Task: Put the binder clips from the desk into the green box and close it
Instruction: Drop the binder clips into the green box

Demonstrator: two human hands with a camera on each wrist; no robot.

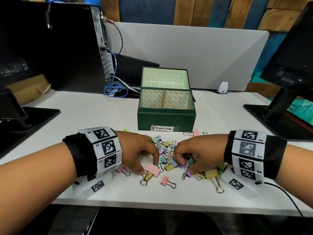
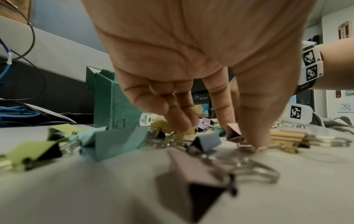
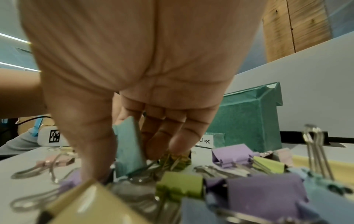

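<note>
Plainly, green box (image 1: 166, 118), handwritten label (image 1: 163, 128) "Binder Clips"

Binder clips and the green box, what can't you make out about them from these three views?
- Green box floor, head view: the front wall hides it, so any clips inside are unseen.
- Right hand grip, right wrist view: fingers curl around a teal clip; what else they hold is blurred.
- Left hand fingertips, left wrist view: blur hides whether they pinch a clip.

Our right hand (image 1: 194, 155) hides several binder clips (image 1: 166, 158) beneath it. In the left wrist view, the nearest pink clip (image 2: 193, 181) is blurred.
</note>
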